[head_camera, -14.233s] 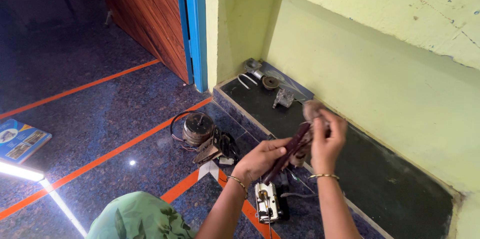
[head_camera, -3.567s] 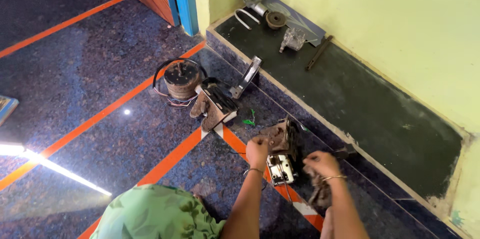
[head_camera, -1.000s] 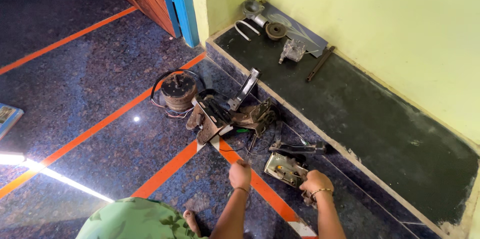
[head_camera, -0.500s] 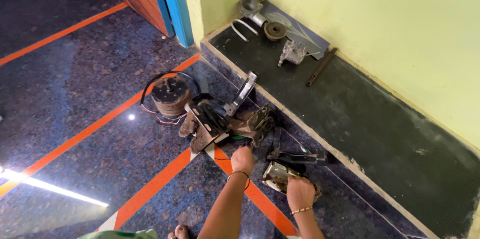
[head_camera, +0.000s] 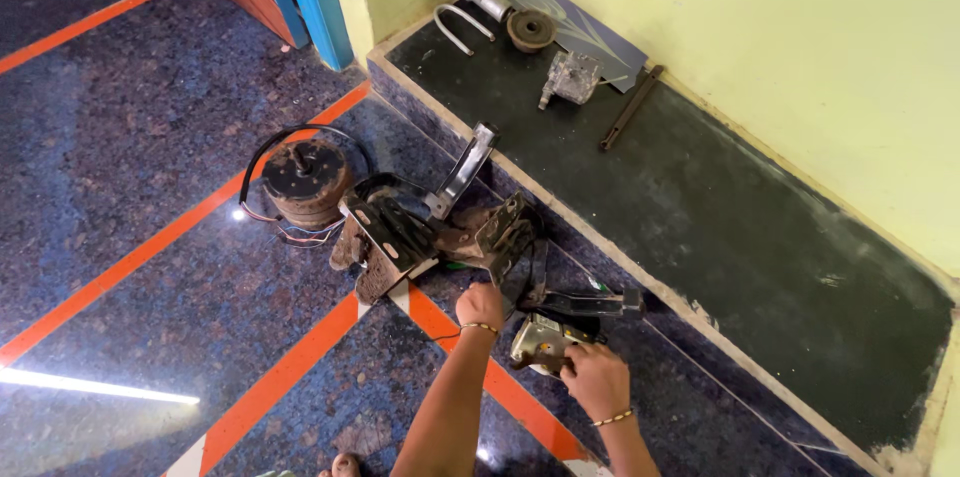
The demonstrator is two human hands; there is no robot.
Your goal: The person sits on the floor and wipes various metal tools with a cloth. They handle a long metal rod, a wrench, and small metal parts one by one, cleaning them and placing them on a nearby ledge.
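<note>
- Head view, looking down at a dark speckled floor crossed by orange stripes, with a raised dark ledge running along a pale green wall.
- The right hand sits at about 5 o'clock in the picture, fingers curled around the near end of a small pale metal mechanism lying on the floor.
- The mechanism's long axis runs from roughly 4 o'clock to 10 o'clock, its far end pointing towards the pile of parts.
- The left hand is just at 10 o'clock from the mechanism, closed into a loose fist at the edge of the parts; what it pinches cannot be told.
- A black bar lies just beyond the mechanism, almost level across the picture.
- At 10 o'clock from the hands, a heap of dark brackets rests beside a round motor with trailing wires.
- On the ledge at 12 o'clock lie a U-shaped clamp, a round pulley, a small grey casting and a thin dark rod.
</note>
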